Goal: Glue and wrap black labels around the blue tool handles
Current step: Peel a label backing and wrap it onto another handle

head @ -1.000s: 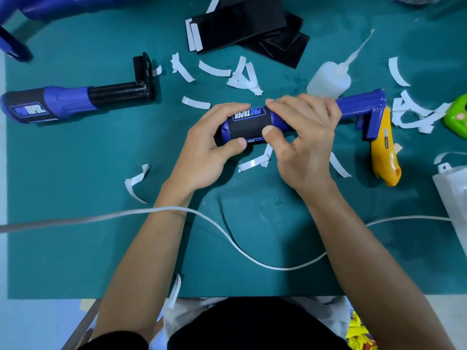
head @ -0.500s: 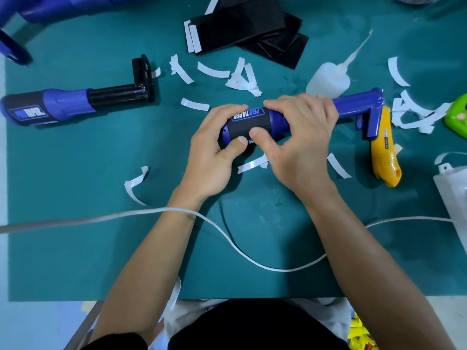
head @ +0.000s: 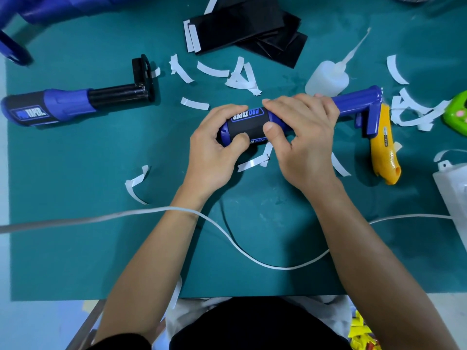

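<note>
Closest to you, on your side of the blue tool (head: 353,97), a white cord (head: 252,256) lies across the green mat (head: 75,198). Your left hand (head: 214,152) is curled round the end of the tool's handle. Your right hand (head: 305,137) is curled over the handle next to it. Both hands hold the tool, so neither is free.

The black label (head: 246,125) sits on the handle between your hands, with its white words facing up. Both thumbs press on the label's near side. I think you hold it this way so the glue sticks and the label lies flat with no bumps.

A yellow knife (head: 384,150) lies just beside the tool's right end. A glue bottle (head: 326,78) lies just behind the tool, close enough to grab. White paper strips (head: 242,77) are scattered behind the tool. A second tool (head: 63,104), already wearing its label, lies well to the left. Spare black labels (head: 252,24) are piled farthest behind the tool.
</note>
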